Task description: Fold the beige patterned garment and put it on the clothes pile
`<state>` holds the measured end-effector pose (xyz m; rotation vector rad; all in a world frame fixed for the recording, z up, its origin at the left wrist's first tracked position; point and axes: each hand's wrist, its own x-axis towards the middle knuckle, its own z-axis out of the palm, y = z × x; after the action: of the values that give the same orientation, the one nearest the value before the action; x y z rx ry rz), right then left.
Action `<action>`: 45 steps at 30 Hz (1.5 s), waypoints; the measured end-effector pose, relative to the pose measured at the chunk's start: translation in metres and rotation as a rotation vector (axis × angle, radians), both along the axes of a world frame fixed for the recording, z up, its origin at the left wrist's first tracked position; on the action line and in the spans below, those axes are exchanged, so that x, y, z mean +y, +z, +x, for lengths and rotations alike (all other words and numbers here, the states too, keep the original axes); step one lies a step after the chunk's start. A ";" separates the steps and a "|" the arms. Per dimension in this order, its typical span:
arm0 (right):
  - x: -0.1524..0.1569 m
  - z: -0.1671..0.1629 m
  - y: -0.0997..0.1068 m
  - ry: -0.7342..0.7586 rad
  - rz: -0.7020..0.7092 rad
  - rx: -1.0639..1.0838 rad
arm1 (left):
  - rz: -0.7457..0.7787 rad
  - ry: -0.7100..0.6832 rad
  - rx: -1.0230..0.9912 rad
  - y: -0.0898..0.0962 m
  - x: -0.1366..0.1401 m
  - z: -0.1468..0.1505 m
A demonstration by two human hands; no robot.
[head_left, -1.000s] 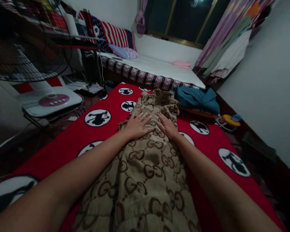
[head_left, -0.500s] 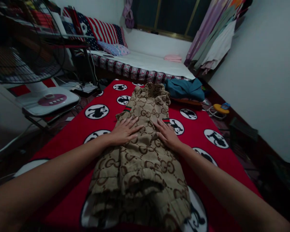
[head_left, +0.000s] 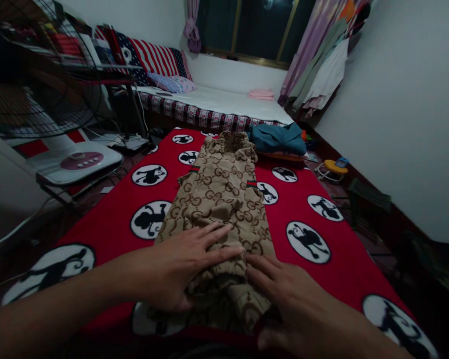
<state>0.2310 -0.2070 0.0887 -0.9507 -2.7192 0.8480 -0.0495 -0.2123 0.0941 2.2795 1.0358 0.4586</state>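
Observation:
A tan garment with a brown letter pattern [head_left: 224,194] lies lengthwise on a red cloth with white circles and black figures [head_left: 112,214]. Its gathered end is far from me, and small green-and-red striped tabs show at both sides. My left hand [head_left: 187,259] rests on the near part of the garment, fingers stretched out and pointing right. Opposite it, my right hand [head_left: 284,284] lies at the garment's near right edge with its fingers extended. The fingertips of both hands almost meet over the cuffed near end, which they partly cover.
Folded blue clothing [head_left: 279,138] sits at the far right corner of the red cloth. A fan [head_left: 75,154] stands to the left. Behind is a bed [head_left: 224,102] below the window. A yellow-topped stool [head_left: 335,167] is by the right wall.
Both hands have slid from the garment's middle toward me, down to its near end. The near part looks flatter and narrower. The view has shifted slightly.

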 end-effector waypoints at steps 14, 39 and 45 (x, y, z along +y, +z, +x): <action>-0.004 -0.034 -0.063 -0.678 -0.440 0.781 | -0.327 0.594 -0.893 -0.028 0.001 -0.003; 0.094 0.025 -0.053 0.126 0.672 -0.028 | 0.522 -0.104 0.494 -0.049 0.051 -0.100; 0.113 -0.025 -0.047 0.309 0.639 -0.062 | 0.505 -0.255 0.421 -0.059 0.073 -0.092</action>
<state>0.2063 -0.0943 0.0422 -0.4334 -2.9216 -0.0529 -0.1416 -0.1397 0.0352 3.0059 0.8645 0.1404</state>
